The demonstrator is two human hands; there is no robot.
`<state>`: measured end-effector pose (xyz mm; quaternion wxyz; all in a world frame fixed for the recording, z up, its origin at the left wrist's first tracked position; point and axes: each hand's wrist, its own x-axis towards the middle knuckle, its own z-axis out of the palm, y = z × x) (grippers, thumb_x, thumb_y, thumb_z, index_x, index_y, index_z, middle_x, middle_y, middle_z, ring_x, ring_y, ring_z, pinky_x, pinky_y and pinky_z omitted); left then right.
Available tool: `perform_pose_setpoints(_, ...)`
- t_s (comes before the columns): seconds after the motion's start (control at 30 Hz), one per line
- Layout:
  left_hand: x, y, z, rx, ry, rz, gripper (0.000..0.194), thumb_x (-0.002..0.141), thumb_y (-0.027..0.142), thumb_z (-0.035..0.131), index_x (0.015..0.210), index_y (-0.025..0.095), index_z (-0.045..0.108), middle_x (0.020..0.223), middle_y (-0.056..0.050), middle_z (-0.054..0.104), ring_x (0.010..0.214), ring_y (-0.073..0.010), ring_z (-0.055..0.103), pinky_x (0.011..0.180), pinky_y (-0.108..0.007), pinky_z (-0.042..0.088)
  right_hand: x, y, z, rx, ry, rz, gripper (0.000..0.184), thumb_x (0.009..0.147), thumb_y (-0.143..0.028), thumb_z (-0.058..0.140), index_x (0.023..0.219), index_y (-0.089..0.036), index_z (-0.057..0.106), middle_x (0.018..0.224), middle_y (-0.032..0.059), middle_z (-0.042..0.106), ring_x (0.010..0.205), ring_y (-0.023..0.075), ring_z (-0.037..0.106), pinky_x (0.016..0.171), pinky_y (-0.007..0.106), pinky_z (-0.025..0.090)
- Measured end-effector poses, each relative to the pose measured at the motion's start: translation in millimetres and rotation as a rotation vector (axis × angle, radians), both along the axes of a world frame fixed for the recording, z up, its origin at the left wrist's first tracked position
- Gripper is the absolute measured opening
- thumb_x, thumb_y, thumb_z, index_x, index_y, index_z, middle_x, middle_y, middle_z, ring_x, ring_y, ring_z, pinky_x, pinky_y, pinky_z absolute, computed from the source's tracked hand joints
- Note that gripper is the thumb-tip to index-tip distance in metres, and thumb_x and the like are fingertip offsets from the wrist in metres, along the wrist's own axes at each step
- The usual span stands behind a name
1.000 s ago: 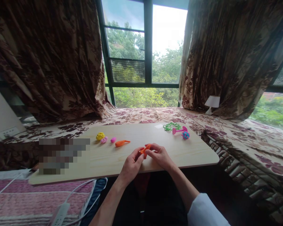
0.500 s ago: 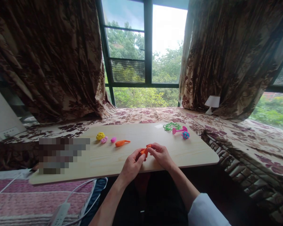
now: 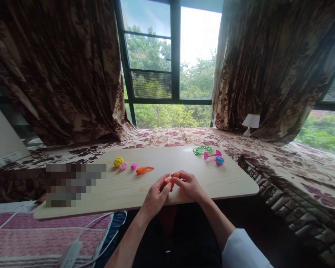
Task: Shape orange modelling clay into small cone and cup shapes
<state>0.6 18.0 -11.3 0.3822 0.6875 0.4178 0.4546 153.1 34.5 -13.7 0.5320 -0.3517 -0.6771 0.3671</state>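
Observation:
My left hand [image 3: 155, 196] and my right hand [image 3: 189, 185] meet over the near edge of a light wooden table [image 3: 123, 190]. Both pinch a small orange toy [image 3: 171, 179] between their fingertips; most of it is hidden by the fingers. A second orange toy [image 3: 144, 170] lies on the table beyond my left hand. Left of it sit a pink piece [image 3: 133, 166], a paler pink piece [image 3: 123, 166] and a yellow bumpy ball [image 3: 118, 161].
At the table's far right lie a green coiled ring [image 3: 202, 150], a pink stemmed toy [image 3: 212, 154] and a blue-pink spiky ball [image 3: 219, 160]. A small white lamp [image 3: 250, 123] stands on the patterned sill. A power strip [image 3: 69, 255] with cables lies at lower left.
Both hands have stayed in place; the fingers have shifted slightly around the orange toy.

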Motion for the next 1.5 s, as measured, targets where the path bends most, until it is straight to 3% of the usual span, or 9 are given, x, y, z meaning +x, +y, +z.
perform_pose_setpoints(0.17,2.2,-1.8,2.3,0.030,-0.033,0.001,0.039,0.075,0.037,0.049,0.109,0.018,0.053,0.094,-0.004,0.063,0.089,-0.0179,0.056,0.081,-0.029,0.042,0.4,0.4,-0.8,0.006,0.016,0.013,0.019,0.076,-0.032,0.057,0.086,-0.018,0.066,0.088,0.0031,0.062,0.081,0.0161,0.057,0.070,0.026,0.045)
perform_pose_setpoints(0.37,1.3,-4.4,8.3,0.022,-0.019,-0.012,0.039,0.078,0.036,0.043,0.109,0.016,0.055,0.091,-0.004,0.063,0.083,-0.0173,0.057,0.077,-0.028,0.043,1.5,-0.6,-1.2,0.036,-0.005,0.016,0.018,0.077,-0.031,0.056,0.086,-0.020,0.067,0.085,0.0024,0.060,0.078,0.0148,0.056,0.067,0.025,0.046)
perform_pose_setpoints(0.57,0.5,-3.2,6.1,0.018,-0.003,-0.013,0.040,0.079,0.037,0.041,0.111,0.017,0.054,0.084,-0.003,0.064,0.079,-0.0164,0.057,0.075,-0.028,0.043,0.3,0.4,-2.9,0.010,0.006,0.037,0.024,0.076,-0.032,0.058,0.097,-0.022,0.064,0.096,0.0032,0.058,0.080,0.0148,0.057,0.066,0.025,0.047)
perform_pose_setpoints(0.83,2.4,-3.2,5.4,0.044,0.017,0.006,0.039,0.075,0.036,0.048,0.108,0.017,0.056,0.094,-0.005,0.064,0.086,-0.0182,0.057,0.078,-0.028,0.043,0.6,0.1,-1.8,0.024,0.016,0.018,0.021,0.077,-0.034,0.056,0.091,-0.021,0.067,0.092,0.0044,0.059,0.088,0.0176,0.055,0.068,0.026,0.047)
perform_pose_setpoints(1.0,1.7,-3.4,5.3,0.053,0.041,-0.011,0.035,0.077,0.035,0.045,0.106,0.018,0.057,0.085,-0.003,0.064,0.084,-0.0172,0.057,0.078,-0.027,0.042,0.9,-1.7,1.6,0.021,0.011,0.000,0.019,0.078,-0.032,0.055,0.086,-0.020,0.068,0.087,0.0039,0.060,0.081,0.0162,0.057,0.070,0.027,0.047)
perform_pose_setpoints(1.2,1.7,-4.6,6.6,0.046,0.042,-0.012,0.035,0.078,0.034,0.043,0.105,0.019,0.057,0.083,-0.002,0.064,0.079,-0.0158,0.057,0.074,-0.026,0.042,1.7,-1.3,2.5,0.012,0.004,-0.038,0.025,0.079,-0.034,0.054,0.098,-0.021,0.064,0.094,0.0038,0.060,0.086,0.0168,0.056,0.072,0.028,0.046)
perform_pose_setpoints(1.5,1.1,-2.2,2.4,0.055,0.054,0.002,0.036,0.077,0.036,0.046,0.108,0.018,0.054,0.076,0.000,0.062,0.071,-0.0142,0.055,0.068,-0.025,0.042,2.0,2.5,-3.5,0.021,0.048,-0.072,0.025,0.080,-0.036,0.052,0.093,-0.020,0.067,0.089,0.0039,0.062,0.080,0.0160,0.057,0.065,0.026,0.046)
